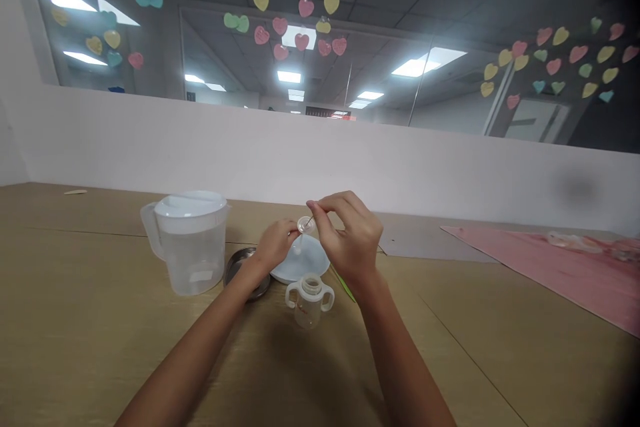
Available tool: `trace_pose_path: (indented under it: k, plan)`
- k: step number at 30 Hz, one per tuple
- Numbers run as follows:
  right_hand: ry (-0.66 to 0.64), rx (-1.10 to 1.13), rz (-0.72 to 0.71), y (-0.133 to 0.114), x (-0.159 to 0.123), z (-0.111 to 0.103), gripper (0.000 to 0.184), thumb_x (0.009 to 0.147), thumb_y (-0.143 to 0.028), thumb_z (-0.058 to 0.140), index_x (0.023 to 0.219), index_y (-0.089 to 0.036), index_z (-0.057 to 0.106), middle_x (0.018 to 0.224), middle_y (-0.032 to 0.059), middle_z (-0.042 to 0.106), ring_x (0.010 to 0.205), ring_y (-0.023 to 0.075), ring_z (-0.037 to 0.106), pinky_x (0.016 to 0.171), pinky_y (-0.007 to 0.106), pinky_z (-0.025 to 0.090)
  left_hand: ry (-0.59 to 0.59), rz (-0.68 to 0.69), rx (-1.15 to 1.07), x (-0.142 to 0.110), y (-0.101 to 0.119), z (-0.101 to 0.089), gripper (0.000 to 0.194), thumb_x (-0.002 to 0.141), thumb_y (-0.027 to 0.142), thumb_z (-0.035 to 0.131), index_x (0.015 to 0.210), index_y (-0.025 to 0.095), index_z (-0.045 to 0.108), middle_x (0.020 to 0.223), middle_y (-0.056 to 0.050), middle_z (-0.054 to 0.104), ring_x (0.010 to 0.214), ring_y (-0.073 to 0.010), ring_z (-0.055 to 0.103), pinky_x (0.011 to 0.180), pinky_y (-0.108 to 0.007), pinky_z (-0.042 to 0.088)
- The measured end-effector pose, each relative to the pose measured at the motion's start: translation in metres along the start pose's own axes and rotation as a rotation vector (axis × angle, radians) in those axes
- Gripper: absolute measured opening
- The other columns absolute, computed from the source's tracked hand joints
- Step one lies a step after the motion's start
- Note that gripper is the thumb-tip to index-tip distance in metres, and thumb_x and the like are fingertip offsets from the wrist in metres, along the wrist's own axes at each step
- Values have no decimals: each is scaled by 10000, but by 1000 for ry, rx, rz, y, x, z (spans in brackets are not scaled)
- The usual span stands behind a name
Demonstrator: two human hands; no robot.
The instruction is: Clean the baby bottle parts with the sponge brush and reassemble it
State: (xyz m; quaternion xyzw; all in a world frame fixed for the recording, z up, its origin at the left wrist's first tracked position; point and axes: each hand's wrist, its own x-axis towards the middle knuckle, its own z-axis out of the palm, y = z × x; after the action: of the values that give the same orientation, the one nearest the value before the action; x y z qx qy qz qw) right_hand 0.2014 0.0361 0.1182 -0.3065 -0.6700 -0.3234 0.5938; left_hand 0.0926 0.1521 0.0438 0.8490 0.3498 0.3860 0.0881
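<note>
I see the left hand (275, 245) pinching a little round cap (305, 225), and the right hand (351, 232) pinching a thin stick (309, 220) by it, fingertips close together

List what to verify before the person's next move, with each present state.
1. Round white piece gripped by the left hand: ok.
2. Thin stick pinched in the right hand: ok.
3. Stick's tip touching the piece: cannot tell, too small.
4. Two-handled bottle standing upright: ok.
5. Bottle covered: not ok, its mouth is open.
6. Pitcher lidded: ok.
</note>
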Motion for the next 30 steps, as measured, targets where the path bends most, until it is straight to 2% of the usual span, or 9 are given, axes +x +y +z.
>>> trace_pose_path:
  k: [3, 6, 8, 10, 14, 18, 23, 27, 30]
  plan:
    - [67, 23, -4, -8, 6, -9, 161, 842, -174, 581, 684, -199, 567, 650, -8, 603, 624, 112, 565, 565, 239, 455, -86, -29, 153, -2, -1, -2, 279, 888, 247, 408, 813, 162, 663, 890, -80, 684, 846, -195, 605, 720, -251, 405]
    - [211, 22, 26, -16, 14, -25, 133, 827, -189, 609, 702, -213, 570, 657, -12, 607, 648, 124, 573, 570, 251, 473, -228, -80, 282, -5, -7, 4, 304, 887, 284, 404, 810, 176, 676, 879, -99, 682, 832, -204, 608, 712, -265, 398]
    - [269, 2, 63, -16, 18, -32, 128, 822, -213, 615, 702, -216, 572, 666, -11, 606, 661, 130, 577, 565, 255, 479, -272, -114, 305, -7, -13, 12, 279, 859, 232, 426, 771, 157, 681, 861, -121, 679, 812, -208, 608, 723, -282, 399]
    - [255, 10, 131, -8, 19, -34, 138, 828, -243, 603, 696, -212, 575, 677, -7, 603, 660, 129, 576, 560, 252, 481, -269, -146, 290, -7, -18, 21, 256, 817, 151, 437, 742, 124, 680, 876, -152, 673, 819, -222, 605, 746, -307, 400]
    - [78, 26, 352, 30, 8, -15, 196, 829, -306, 563, 672, -189, 579, 690, 4, 606, 629, 121, 565, 578, 248, 467, -291, -187, 201, -9, -29, 38, 242, 772, 88, 451, 797, 84, 693, 952, -188, 668, 882, -248, 596, 784, -333, 403]
    - [-354, 24, 602, 74, -17, 15, 178, 787, -280, 560, 645, -176, 590, 668, 9, 638, 612, 128, 576, 613, 244, 442, -414, -170, 6, -13, -40, 51, 188, 738, 158, 545, 822, 142, 714, 850, -75, 714, 771, -182, 616, 708, -243, 436]
    - [-686, -125, 693, 107, -48, 39, 160, 807, -211, 511, 721, -151, 632, 745, 37, 682, 705, 134, 610, 676, 224, 436, -411, -181, -176, -11, -46, 51, 266, 748, 176, 483, 867, 88, 704, 859, -70, 719, 741, -171, 625, 659, -217, 452]
    - [-744, -193, 701, 119, -68, 48, 183, 837, -211, 494, 774, -130, 646, 800, 68, 690, 743, 144, 615, 687, 226, 425, -305, -183, -247, -4, -46, 39, 334, 798, 266, 442, 964, 94, 676, 929, -77, 705, 801, -176, 618, 729, -249, 458]
    - [-778, -267, 721, 124, -83, 51, 186, 839, -195, 495, 772, -117, 651, 827, 104, 686, 771, 172, 617, 698, 249, 417, -201, -215, -417, 2, -38, 27, 351, 797, 315, 463, 985, 93, 659, 957, -98, 691, 811, -170, 616, 707, -262, 468]
